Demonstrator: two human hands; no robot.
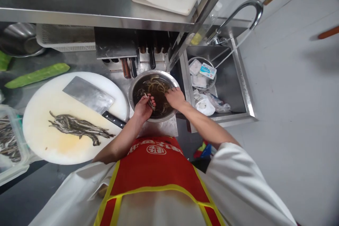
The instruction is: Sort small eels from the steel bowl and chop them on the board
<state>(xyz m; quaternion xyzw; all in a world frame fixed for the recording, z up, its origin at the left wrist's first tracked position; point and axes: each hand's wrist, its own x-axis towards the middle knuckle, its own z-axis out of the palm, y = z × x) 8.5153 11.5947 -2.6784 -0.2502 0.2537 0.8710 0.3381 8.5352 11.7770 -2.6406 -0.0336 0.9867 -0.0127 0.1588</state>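
A steel bowl (132, 107) of dark water stands before me, with pale, thin eel-like strips (156, 84) in it. Over its left part, my left hand (144, 107) is closed around a small bunch of these strips, palm turned up. My right hand (175, 98) reaches in over the right rim with bent fingers; the fingertips are hidden in the water, so what they grip cannot be made out. Left of the bowl, a round white cutting board (37, 127) carries a cleaver (88, 93) and a pile of dark, slender eel-like strips (71, 125).
To the right is a sink (233, 88) with a curved faucet (254, 5), a basin of white packages (202, 74) and plastic bags (205, 104). Knives stand in a rack (116, 42) behind the bowl. A peeled green vegetable (37, 75) and a plastic tub (22, 166) lie left. A steel shelf (79, 16) overhangs.
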